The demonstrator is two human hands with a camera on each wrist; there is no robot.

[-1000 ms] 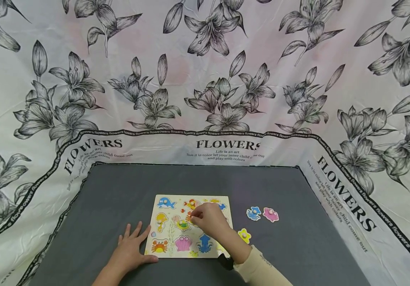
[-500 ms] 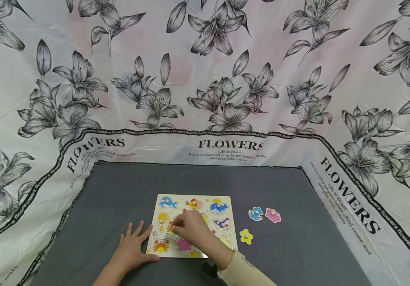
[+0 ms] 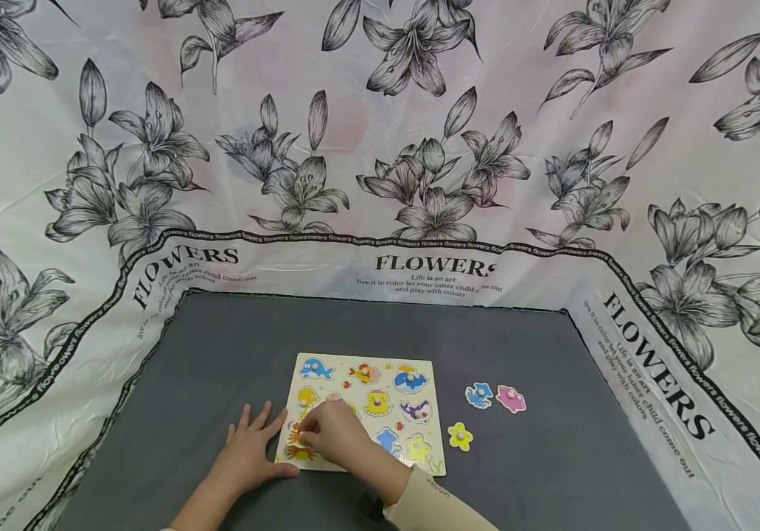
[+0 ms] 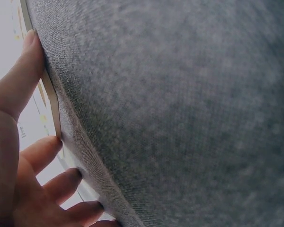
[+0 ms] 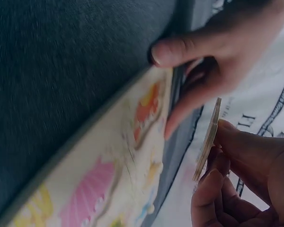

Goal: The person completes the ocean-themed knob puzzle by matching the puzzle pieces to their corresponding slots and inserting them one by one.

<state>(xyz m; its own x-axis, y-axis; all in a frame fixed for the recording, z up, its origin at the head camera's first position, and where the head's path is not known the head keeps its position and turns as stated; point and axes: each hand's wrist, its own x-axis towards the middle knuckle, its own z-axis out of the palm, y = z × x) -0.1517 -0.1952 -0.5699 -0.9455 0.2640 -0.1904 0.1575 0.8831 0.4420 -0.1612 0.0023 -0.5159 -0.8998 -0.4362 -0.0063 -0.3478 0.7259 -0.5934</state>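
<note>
A cream wooden knob puzzle board [image 3: 343, 361] with sea-animal pictures lies on the dark table. My right hand [image 3: 336, 435] pinches an orange crab puzzle piece [image 3: 294, 434] above the board's lower left corner. That piece [image 5: 209, 142] appears edge-on in the right wrist view, raised off the board. Beneath it is the printed crab picture [image 3: 301, 453], partly covered. My left hand [image 3: 245, 451] lies with spread fingers at the same corner, its thumb at the front edge and index finger at the left edge. A pink shell picture [image 5: 87, 194] shows in the right wrist view.
Right of the board lie a blue puzzle piece [image 3: 479, 395], a pink fish piece [image 3: 511, 398] and a yellow star piece [image 3: 461, 436]. Several knobbed pieces sit in the board, including a yellow octopus [image 3: 377, 403]. Flower-printed cloth [image 3: 439, 258] surrounds the table.
My right hand has carried the crab piece from the board's middle leftward and down to its lower left corner. My left hand stays at the edge. The head view has shifted slightly.
</note>
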